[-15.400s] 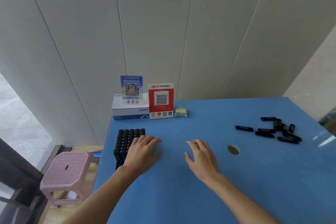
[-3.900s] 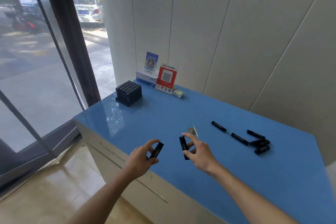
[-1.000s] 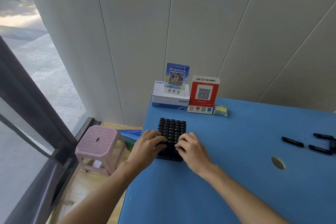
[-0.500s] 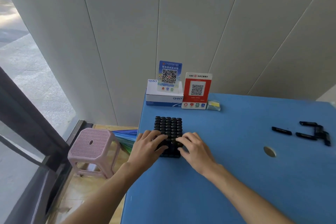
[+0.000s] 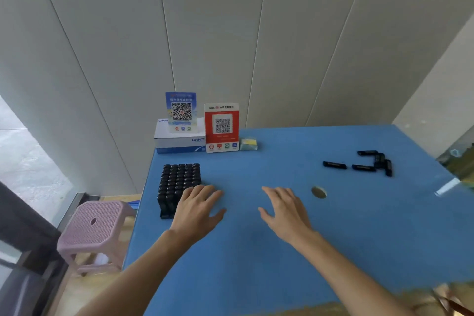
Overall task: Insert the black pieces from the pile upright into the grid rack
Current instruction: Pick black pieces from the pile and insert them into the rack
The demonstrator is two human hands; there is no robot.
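Both hands empty, fingers spread flat. Left hand (image 5: 198,209) overlaps the near right corner of the grid rack (image 5: 177,186) at 10 o'clock on the blue table (image 5: 256,251); the rack looks nearly full. Right hand (image 5: 286,209) rests mid-table, beside a round hole (image 5: 318,192). Loose black pieces (image 5: 369,163) lie at 2 o'clock, well apart. Judged step: between insertions. Next: reach right, pinch one piece, stand it upright.

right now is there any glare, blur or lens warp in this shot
Head view: glare streak on the blue table near its right edge; wall panel seams bow outward, wide-angle warp; bottom right corner smeared; both hands slightly soft; the black pieces and rack stay readable.
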